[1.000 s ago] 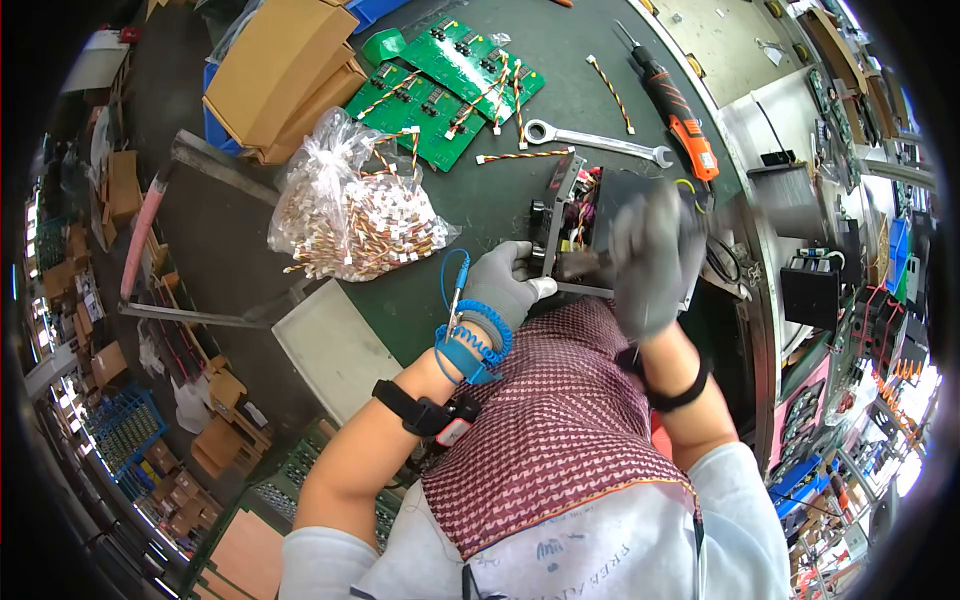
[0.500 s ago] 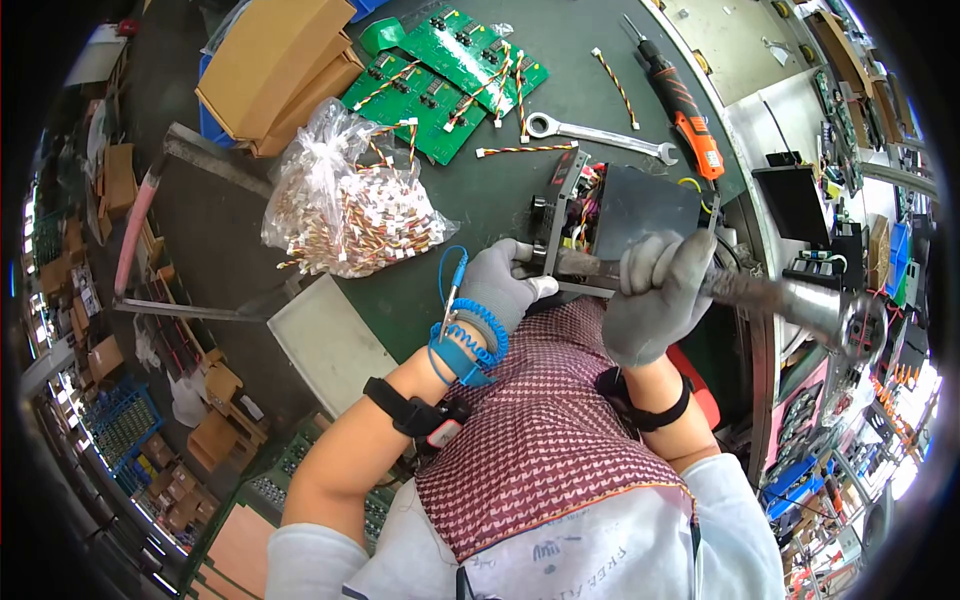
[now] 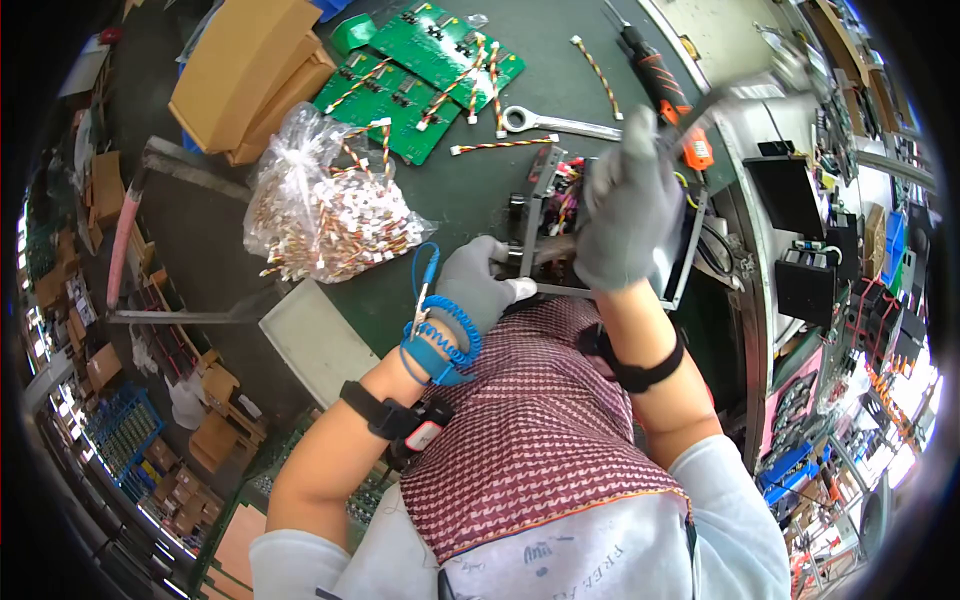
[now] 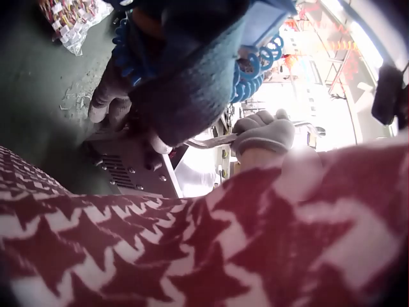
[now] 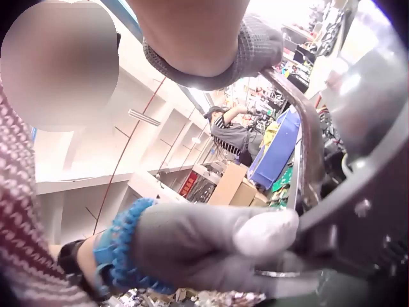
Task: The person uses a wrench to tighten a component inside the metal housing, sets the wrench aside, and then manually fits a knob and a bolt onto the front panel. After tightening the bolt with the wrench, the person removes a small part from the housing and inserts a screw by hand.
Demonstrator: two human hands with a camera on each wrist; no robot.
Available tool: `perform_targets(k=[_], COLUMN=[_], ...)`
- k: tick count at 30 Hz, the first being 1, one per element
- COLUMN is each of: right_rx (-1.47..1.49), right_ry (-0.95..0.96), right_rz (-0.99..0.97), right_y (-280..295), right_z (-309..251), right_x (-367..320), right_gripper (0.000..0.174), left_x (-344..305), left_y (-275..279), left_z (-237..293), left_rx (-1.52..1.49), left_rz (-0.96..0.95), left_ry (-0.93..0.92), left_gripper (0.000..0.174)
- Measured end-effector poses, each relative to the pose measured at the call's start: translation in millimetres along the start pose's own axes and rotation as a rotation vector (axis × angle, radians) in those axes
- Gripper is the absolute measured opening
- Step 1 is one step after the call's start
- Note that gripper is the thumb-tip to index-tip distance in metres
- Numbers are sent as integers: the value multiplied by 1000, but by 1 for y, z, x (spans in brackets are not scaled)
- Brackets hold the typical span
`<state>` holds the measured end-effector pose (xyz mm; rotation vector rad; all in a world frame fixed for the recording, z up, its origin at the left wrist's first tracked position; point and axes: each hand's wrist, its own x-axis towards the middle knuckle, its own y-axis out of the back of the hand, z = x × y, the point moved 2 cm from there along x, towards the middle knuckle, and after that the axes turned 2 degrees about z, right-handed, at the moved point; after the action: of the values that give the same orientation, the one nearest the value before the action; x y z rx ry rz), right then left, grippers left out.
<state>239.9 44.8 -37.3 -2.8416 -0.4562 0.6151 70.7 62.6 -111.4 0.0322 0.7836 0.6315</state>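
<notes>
The left hand (image 3: 478, 287) pinches the edge of the metal casing (image 4: 137, 174) close before the apron (image 3: 540, 400), seemingly steadying it while the right hand (image 3: 630, 215) grips a bent metal bar (image 5: 310, 137) reaching inside, probably for leverage. The shirt (image 3: 580, 535) reads "FREE"; further letters are unclear.

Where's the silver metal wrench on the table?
In the head view, the wrench lies right of centre, between the green circuit boards and the orange-black screwdriver, partly behind the grey-gloved right hand.
</notes>
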Motion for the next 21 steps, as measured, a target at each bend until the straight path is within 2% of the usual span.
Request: perform_targets(k=[5, 7, 10, 11, 13, 15, 17, 18, 20, 21], right_rx=[-54, -269, -339, -332, -312, -273, -283, -282, -375, -313], right_ry=[-86, -143, -179, -179, -174, -123, 85, 83, 239, 325], right_rz=[47, 51, 40, 40, -116, -121, -389, -384, -336, -296], right_y=[-7, -7, -11, -9, -9, -17, -16, -9, 1, 8], right_z=[30, 39, 44, 45, 44, 5, -26, -31, -44, -40], right_x=[53, 68, 77, 79, 82, 53, 15, -3, -33, -44], right_gripper=[34, 48, 50, 50, 38, 39, 40, 40, 42, 43], left_x=[-6, -9, -10, -10, -4, -5, -10, -8, -11, -11], left_y=[5, 6, -2, -4, -6, 1, -1, -1, -2, -1], left_z=[26, 30, 17, 10, 3, 18, 16, 14, 16, 16], left_rx=[116, 136, 0, 7, 9, 85, -10, -8, -35, -68], left_rz=[4, -10, 37, 39, 29, 9, 26, 28, 16, 9], left_ry=[12, 46, -37, -39, -31, 7, -4, 3, 5, 16], left_gripper=[43, 44, 43, 43, 42, 43, 43, 43, 43, 43])
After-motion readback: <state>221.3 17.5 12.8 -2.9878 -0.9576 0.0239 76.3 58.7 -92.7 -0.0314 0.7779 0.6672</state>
